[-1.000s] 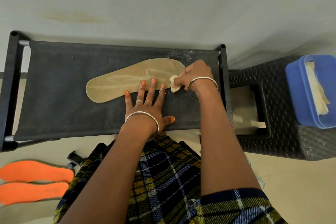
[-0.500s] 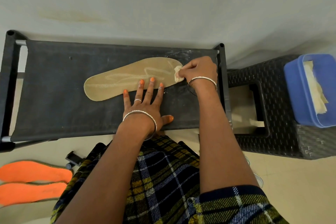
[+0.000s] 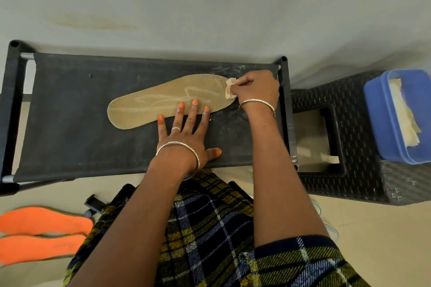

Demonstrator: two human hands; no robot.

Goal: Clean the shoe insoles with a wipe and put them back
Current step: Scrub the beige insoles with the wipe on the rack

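A tan insole (image 3: 163,102) lies flat on the black fabric surface (image 3: 70,123), lengthwise from left to right, which likely gives the cloth a firm, even bed to rub against. The left hand (image 3: 184,137) is spread flat, palm down. Its fingertips press on the insole's near edge while the palm and thumb rest on the fabric, seemingly to pin the insole so it cannot slide under the strokes. The right hand (image 3: 256,88) has its fingers curled and pinches a crumpled wipe (image 3: 229,89) against the insole's right end. A pale looping line shows on the insole's top, though whether it is a damp streak or a printed mark cannot be told. By count there are three insoles: one tan on the surface, and two orange insoles (image 3: 46,219) side by side on the floor at lower left, probably parked within reach. There is one wipe in use and one blue box (image 3: 377,112) on a dark woven stool (image 3: 349,182) to the right. Pale sheets show inside the box, too bunched to count.
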